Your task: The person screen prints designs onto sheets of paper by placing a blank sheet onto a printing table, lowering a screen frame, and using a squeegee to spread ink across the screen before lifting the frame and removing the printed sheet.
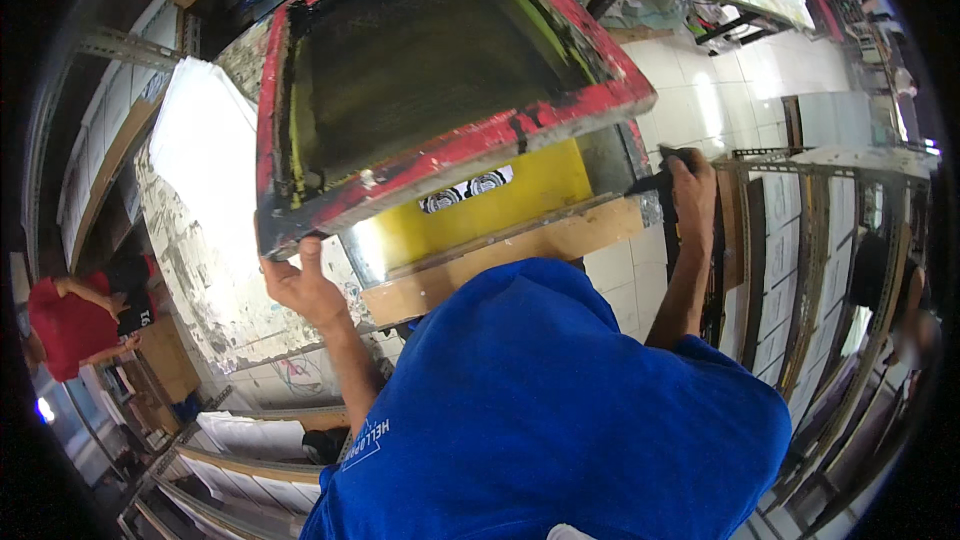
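hands [300, 285] gripping raised screen frame [440, 155] (tilted)

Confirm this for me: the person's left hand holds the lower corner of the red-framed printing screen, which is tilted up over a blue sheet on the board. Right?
Not quite. The sheet under the raised screen is yellow, not blue, as the head view shows. The rest stands: the left hand holds the screen's lower corner, and the red frame is tilted up over the board.

The scene is viewed from a single head-worn fisheye camera, aimed steeply downward and forward over a blue shirt [560, 410]. The raised red-framed screen [440, 90] is seen at close range; straight edges are bent toward the dark rim.
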The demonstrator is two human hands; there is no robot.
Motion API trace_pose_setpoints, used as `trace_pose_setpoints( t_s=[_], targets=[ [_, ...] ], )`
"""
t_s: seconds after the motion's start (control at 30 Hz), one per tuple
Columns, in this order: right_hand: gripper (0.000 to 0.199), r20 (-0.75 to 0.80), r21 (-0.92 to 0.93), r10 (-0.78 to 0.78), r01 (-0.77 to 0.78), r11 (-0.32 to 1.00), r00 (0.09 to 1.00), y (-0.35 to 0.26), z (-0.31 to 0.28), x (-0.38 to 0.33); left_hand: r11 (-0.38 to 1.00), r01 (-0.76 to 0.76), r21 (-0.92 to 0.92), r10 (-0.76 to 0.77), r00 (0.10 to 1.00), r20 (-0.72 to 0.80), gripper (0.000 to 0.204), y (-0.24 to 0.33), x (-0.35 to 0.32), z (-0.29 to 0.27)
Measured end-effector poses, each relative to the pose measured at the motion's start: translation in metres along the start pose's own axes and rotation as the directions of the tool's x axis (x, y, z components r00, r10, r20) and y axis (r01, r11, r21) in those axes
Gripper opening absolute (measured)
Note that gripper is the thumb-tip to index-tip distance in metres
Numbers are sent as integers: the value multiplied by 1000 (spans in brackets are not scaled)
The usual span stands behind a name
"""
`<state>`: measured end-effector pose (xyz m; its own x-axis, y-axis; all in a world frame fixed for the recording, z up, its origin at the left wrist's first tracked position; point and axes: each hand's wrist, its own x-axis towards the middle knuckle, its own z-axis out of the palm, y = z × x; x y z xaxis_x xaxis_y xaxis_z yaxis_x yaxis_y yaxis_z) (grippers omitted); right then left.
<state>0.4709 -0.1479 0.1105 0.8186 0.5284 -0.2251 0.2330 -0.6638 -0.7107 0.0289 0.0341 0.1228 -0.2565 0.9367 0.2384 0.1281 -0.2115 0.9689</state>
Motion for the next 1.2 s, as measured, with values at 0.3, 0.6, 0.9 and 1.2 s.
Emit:
trace_pose_setpoints(
  t_s=[0.3, 0.6, 0.9, 1.2],
  targets=[
    [57, -301, -541, -428, 216, 812, 852, 79, 117, -9, 1000, 0, 4, 0, 1000, 23, 50, 15, 26, 0],
    [68, -53, -645, -401, 275, 713, 914, 87, 98, -15, 999, 6, -38, -5, 1000, 26, 39, 12, 11, 4],
    [35, 11, -489, -585, 514, 705, 811, 105, 82, -14, 999, 39, -37, -38, 999, 32, 48, 0, 6, 1],
    [64, 138, -571, -863, 751, 331, 485, 48, 124, 143, 999, 39, -24, -38, 999, 36, 58, -28, -17, -7]
  ],
)
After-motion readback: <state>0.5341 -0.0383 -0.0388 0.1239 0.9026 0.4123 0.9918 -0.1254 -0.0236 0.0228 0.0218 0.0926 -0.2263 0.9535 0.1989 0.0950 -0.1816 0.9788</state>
